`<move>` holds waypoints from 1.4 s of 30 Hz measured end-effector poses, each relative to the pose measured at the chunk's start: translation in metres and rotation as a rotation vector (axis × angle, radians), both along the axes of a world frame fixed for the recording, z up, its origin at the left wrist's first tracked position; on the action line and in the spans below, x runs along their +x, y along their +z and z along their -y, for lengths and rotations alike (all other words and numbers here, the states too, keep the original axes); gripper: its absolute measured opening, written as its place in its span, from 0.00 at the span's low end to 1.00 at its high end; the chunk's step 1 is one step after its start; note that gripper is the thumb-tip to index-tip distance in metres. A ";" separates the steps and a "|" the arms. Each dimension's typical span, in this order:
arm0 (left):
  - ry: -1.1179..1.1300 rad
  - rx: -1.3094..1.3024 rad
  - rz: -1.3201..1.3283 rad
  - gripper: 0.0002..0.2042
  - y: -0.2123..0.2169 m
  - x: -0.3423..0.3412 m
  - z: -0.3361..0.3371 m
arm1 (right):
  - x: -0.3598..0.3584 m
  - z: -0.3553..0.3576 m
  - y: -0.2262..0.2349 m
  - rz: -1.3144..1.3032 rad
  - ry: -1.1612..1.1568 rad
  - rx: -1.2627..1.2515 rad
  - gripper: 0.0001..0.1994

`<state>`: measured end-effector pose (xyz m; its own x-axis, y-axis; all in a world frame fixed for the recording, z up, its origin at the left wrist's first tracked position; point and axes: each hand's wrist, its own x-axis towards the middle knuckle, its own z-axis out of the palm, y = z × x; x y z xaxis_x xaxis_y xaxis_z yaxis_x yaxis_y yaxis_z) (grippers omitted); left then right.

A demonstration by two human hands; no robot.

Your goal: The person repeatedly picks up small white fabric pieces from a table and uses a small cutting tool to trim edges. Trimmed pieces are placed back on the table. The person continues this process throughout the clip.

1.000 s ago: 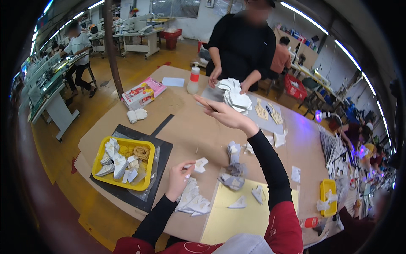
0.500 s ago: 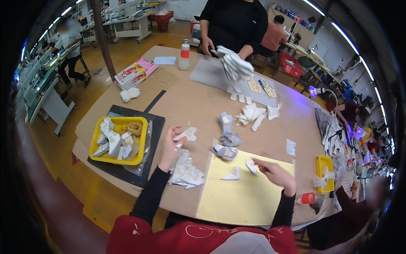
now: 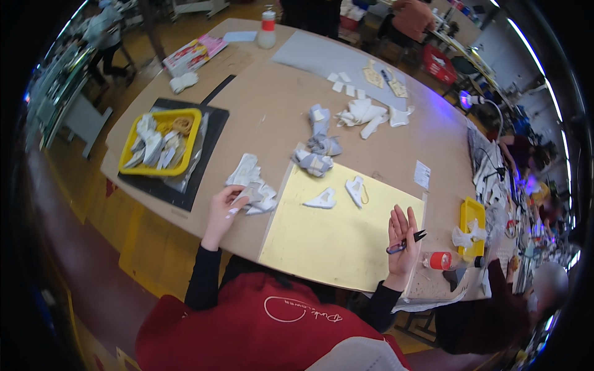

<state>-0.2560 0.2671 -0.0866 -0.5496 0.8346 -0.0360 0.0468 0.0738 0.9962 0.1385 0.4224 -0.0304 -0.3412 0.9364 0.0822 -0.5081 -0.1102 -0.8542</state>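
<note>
My left hand point(image 3: 224, 210) is closed at the near end of a pile of white shaped pieces point(image 3: 246, 168). Its thumb and fingers pinch a greyish-white piece point(image 3: 249, 194). Over the right part of a yellow sheet point(image 3: 322, 247), my right hand point(image 3: 401, 247) is turned palm up with its fingers stretched. Small thread snips point(image 3: 402, 245) with dark blades and a blue handle are held across that palm. Two white pieces lie apart on the sheet: a triangular one point(image 3: 320, 198) and an upright one point(image 3: 354, 190) with a thin tan loop beside it.
Left stands a yellow basket point(image 3: 197, 133) of white pieces and tan bands, on a black board point(image 3: 213, 139). Grey bundles point(image 3: 320, 133) and white bundles point(image 3: 359, 113) lie mid-table. A bottle point(image 3: 267, 31) stands far off; another point(image 3: 438, 260) lies right, near a yellow tray point(image 3: 473, 216).
My left hand has come back to the pile. My right hand has left the upright white piece on the sheet and moved nearer and right. The bundle held across the table is out of view.
</note>
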 end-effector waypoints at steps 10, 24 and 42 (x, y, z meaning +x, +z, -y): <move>0.283 -0.039 -0.773 0.15 0.027 0.037 -0.004 | -0.062 0.025 0.002 -0.507 0.295 -0.197 0.28; -0.645 0.076 -0.335 0.06 0.058 0.144 -0.043 | -0.053 0.055 -0.009 -0.342 0.578 -0.123 0.34; -0.530 0.123 -0.133 0.06 0.024 0.165 -0.071 | 0.003 -0.076 -0.049 0.584 0.034 0.362 0.15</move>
